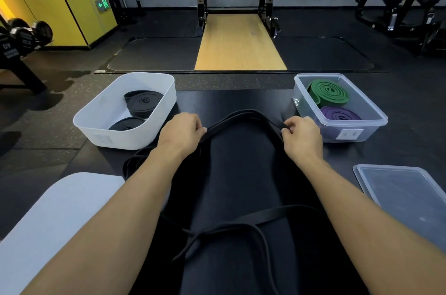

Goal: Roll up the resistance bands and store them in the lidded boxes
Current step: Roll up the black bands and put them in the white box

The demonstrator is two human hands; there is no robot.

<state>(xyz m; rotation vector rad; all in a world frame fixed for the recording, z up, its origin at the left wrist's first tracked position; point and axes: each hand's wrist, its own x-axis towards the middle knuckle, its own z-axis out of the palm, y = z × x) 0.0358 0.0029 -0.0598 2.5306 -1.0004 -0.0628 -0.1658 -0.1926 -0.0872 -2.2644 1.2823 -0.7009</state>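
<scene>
A long black resistance band (243, 115) lies unrolled on the black mat, arching between my hands, with more of it trailing near me. My left hand (182, 132) grips its left side. My right hand (300, 135) pinches its right side. A white open box (154, 123) at the left holds two rolled black bands (143, 101). A clear box (372, 126) at the right holds a rolled green band (328, 92) and a rolled purple band (340, 113).
A clear lid (405, 191) lies on the mat at the right. A white lid (55, 210) lies at the near left. Beyond the mat are a dumbbell rack (21, 44), a squat rack with wooden platform (239, 44) and gym machines.
</scene>
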